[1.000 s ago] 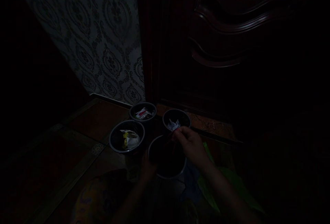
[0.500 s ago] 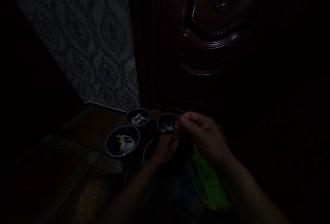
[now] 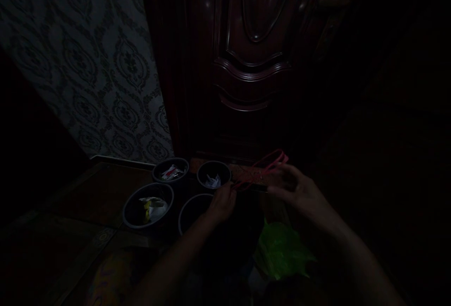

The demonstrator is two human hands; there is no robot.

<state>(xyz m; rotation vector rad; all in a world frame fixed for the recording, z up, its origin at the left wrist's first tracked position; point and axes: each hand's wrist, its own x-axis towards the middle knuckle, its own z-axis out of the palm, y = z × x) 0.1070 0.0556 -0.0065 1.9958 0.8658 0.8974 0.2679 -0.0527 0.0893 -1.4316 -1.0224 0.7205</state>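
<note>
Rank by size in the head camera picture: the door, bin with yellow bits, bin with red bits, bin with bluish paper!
1. Door
2. Bin with yellow bits
3. Bin with red bits and bin with bluish paper: too alike to rank.

This looks like a dimly lit spot inside a home, by a dark red door [image 3: 252, 68] with glossy raised carving. Damask-style wallpaper [image 3: 120, 71] rises beside it, and the tiled floor [image 3: 81, 193] bears a small ornamental inset [image 3: 102, 236] among its borders.
</note>
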